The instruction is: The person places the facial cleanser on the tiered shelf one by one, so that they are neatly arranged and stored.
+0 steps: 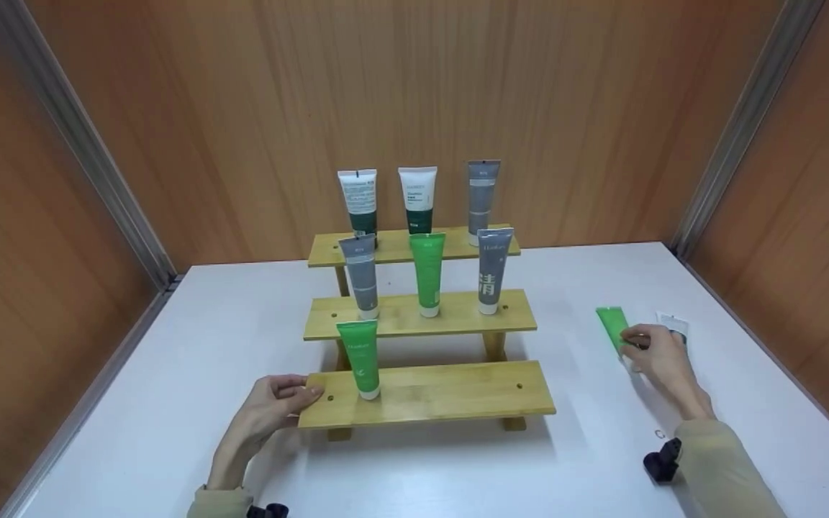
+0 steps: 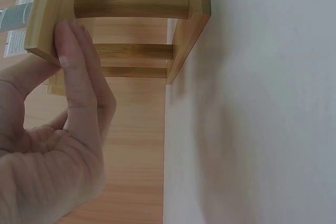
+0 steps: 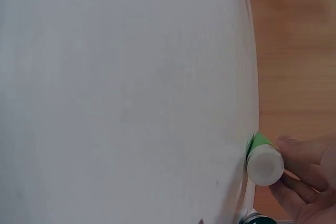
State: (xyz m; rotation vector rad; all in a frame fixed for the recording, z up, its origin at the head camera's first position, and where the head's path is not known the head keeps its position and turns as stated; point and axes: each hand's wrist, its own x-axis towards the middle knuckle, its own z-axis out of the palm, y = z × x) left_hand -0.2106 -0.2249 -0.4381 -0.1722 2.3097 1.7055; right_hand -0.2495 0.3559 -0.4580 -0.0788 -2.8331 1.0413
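My left hand (image 1: 265, 411) pinches the left end of the lowest board of a three-step wooden display rack (image 1: 450, 392), thumb on top. The left wrist view shows its fingers (image 2: 76, 72) under the board. Off to the right, my right hand (image 1: 663, 363) grips a green squeeze tube (image 1: 610, 324) near its white cap (image 3: 265, 165); the tube's flat end points away. Beside that hand lies a white tube (image 1: 677, 324), partly hidden by it. One green tube (image 1: 361, 360) stands on the lowest board's left side, cap down.
Two grey tubes flank a green tube (image 1: 427, 273) on the middle board. The top board holds two white-and-dark-green tubes (image 1: 418, 194) and a grey tube (image 1: 483, 198). Wooden panels (image 1: 400, 86) enclose the white table (image 1: 242, 316). A small ring-shaped item (image 1: 660, 434) lies near the right sleeve.
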